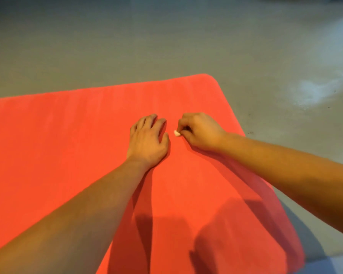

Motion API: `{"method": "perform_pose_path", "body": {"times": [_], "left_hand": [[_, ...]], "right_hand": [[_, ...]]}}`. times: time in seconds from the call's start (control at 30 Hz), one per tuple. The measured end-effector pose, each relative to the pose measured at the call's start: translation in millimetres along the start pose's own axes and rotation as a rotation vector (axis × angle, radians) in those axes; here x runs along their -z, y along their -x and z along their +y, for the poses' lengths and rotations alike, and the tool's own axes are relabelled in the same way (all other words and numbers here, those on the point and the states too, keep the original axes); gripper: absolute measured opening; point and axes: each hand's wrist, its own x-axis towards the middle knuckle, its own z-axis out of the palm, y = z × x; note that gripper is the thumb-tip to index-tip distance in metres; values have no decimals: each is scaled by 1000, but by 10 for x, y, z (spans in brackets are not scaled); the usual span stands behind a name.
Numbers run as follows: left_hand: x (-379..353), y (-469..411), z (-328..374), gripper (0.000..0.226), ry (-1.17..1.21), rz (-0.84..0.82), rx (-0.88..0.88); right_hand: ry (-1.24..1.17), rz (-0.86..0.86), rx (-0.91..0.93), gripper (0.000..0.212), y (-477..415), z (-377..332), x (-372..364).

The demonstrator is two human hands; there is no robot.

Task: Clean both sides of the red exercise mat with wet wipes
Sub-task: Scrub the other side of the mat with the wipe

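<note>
**Red exercise mat** (67, 135): lies flat on the grey floor (127, 46) and fills the near and left part of the view. Its rounded far right corner shows, and its right edge runs toward the near right. Faint lengthwise ripples mark the surface.

**Wet wipe** (176, 133): a small white wad, only a bit of it showing. It sits at the fingertips of the right hand, low against the mat and toward the far right corner. It lies between the two hands, just right of the left thumb and apart from it.

**Right hand** (200, 131): knuckles up, fingers curled in, thumb and fingertips pinching the wipe. Whether the heel of the hand touches the mat cannot be told.

**Left hand** (148, 141): palm down, resting flat on the mat, fingers straight and slightly spread, holding nothing.

**Floor**: smooth, with a pale patch of glare at the far right.

**Shadows**: dark arm shadows fall across the near part of the mat.
</note>
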Motion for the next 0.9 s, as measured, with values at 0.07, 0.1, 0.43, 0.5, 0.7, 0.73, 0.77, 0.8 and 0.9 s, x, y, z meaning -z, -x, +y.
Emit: {"method": "perform_pose_path", "body": {"times": [0.07,0.1,0.43,0.5,0.7,0.73,0.77,0.8,0.9], "left_hand": [[-15,-17,-10,52,-9,6,-10],[-22,-23,-15,52,-13,7,-13],[-28,-201,1,58,-23,-6,-9],[-32,-251,11,61,-30,-18,-13],[-55,-263,-4,62,-52,-11,-37],[-58,-265,-6,61,-51,-8,-39],[-60,-266,-5,61,-51,-8,-39],[-61,-266,-5,61,-50,-8,-38],[-66,-266,-7,60,-42,-11,-36]], "right_hand": [[31,38,-80,15,-448,170,-13],[48,47,-128,16,-664,240,-8],[49,53,-48,17,-552,222,-5],[47,48,25,16,-392,201,16],[116,88,-102,17,-1123,471,8],[139,84,-144,15,-1336,533,24],[165,77,-183,14,-1531,593,40],[190,64,-220,14,-1703,645,59],[237,22,-262,16,-1987,726,118]]}}
